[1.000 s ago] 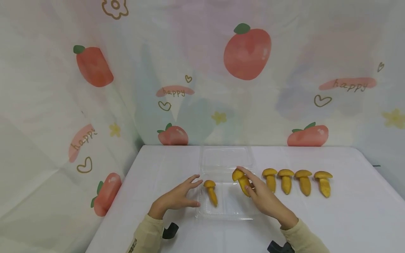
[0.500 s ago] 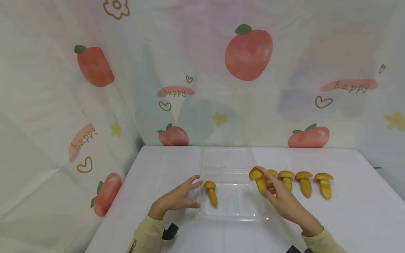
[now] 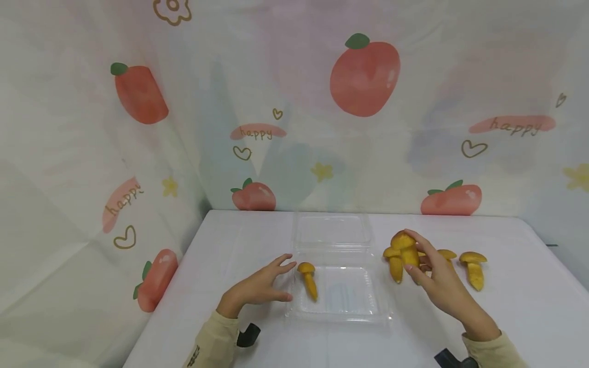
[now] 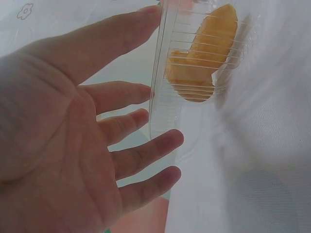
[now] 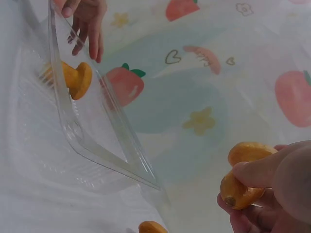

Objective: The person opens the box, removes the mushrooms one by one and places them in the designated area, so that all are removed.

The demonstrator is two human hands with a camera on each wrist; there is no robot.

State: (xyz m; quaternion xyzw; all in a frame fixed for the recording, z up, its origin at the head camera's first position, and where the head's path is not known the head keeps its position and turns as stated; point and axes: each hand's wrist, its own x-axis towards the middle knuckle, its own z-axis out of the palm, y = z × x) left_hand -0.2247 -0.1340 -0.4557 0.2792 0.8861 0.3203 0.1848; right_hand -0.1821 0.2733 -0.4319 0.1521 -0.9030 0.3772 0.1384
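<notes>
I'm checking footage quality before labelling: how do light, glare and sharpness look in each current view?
Head: soft, fairly even light, with pale glare on the clear plastic container; left wrist: left hand dim against the pale backdrop, mushroom broken up by ribbed plastic; right wrist: rather dim, right hand looking soft near the frame edge.

Fruit-printed backdrop (image 3: 299, 66), "happy" lettering (image 3: 256, 133), behind white table (image 3: 529, 312).

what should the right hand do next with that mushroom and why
Probably lower the held mushroom onto the table near the row of mushrooms: the right hand has carried it from over the open container to that side, where the others already lie.
</notes>
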